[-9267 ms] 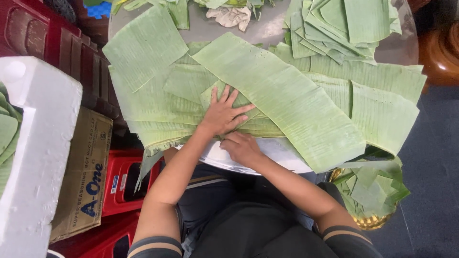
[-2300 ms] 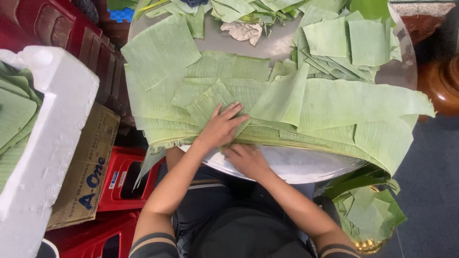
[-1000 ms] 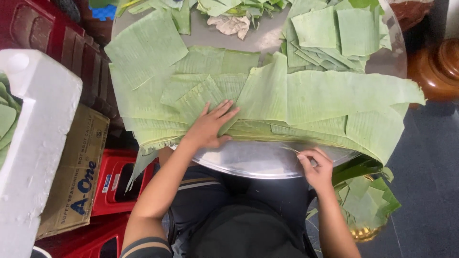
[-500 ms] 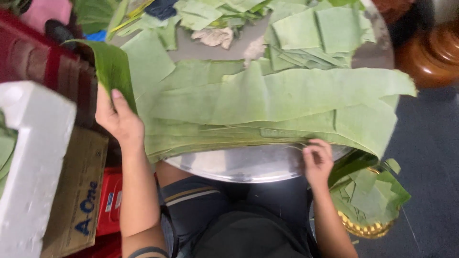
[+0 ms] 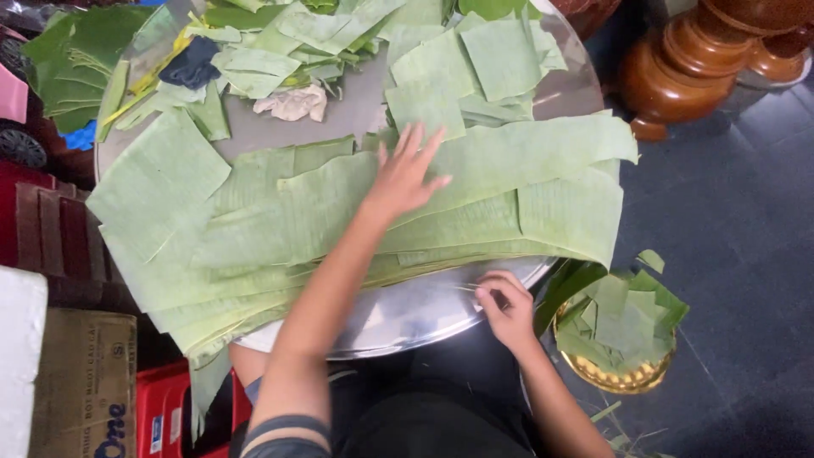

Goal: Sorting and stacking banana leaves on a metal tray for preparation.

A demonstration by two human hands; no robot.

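Leaf stack [image 5: 356, 229] on tray [image 5: 424, 309]: your left hand [image 5: 405, 174] presses flat, open; your right hand [image 5: 506, 307] pinches the lowest leaf's edge. Step: trimming; keep stack pinned.

Single head cam, looking almost straight down from above the seated person, fairly close. Round metal table [image 5: 424, 305] with banana leaves [image 5: 339, 220] fills centre to 12 o'clock; lap at 6, crates [image 5: 170, 416] at 8, floor [image 5: 746, 254] at 3. No second view.
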